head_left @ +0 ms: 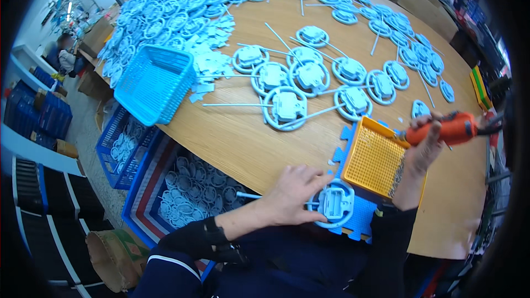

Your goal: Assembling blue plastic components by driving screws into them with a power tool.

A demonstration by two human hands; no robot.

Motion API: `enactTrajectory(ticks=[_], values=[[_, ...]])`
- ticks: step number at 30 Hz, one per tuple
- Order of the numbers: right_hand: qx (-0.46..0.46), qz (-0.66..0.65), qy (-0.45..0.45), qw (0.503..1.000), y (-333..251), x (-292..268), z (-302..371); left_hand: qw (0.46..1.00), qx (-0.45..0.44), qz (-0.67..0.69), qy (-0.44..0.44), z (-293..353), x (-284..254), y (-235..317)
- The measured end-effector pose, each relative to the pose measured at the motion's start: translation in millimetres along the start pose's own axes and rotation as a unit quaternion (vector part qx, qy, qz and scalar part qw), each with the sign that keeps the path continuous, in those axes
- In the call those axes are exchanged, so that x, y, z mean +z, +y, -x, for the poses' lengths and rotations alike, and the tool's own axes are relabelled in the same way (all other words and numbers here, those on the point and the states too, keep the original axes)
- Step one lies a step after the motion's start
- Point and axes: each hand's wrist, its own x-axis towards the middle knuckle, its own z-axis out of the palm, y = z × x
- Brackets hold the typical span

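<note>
My left hand (292, 194) is closed on the rim of a light-blue round plastic part (334, 205), a ring with a boxy recessed centre and a thin stem pointing left. The part rests on a blue foam mat (361, 216) at the table's near edge. In my right hand (424, 153) is an orange-red electric screwdriver (454, 128), its tip pointing left above a yellow perforated tray (371, 154). Small metal screws (396, 181) lie along the tray's right side. The fingers of my right hand wrap the tool's front end.
Several similar ringed parts (287, 106) lie across the wooden table (243, 140). A big heap of them (171, 8) covers the far left, beside an empty light-blue basket (154, 85). Blue crates (124, 149) holding more parts stand below the left edge. A carton (113, 256) sits lower left.
</note>
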Motion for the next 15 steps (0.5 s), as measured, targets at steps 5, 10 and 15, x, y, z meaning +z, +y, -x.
enactTrajectory(ticks=[5,10,15], values=[[-0.041,0.014,-0.015,0.999,-45,4,10,0.980,-0.087,-0.142,0.104,-18,-88,-107],[-0.018,0.017,-0.022,0.999,-49,10,30,0.896,-0.259,-0.353,0.070,-41,-154,-237],[-0.023,0.062,0.000,0.998,-52,-11,46,0.920,-0.119,-0.369,0.053,-55,-126,-325]])
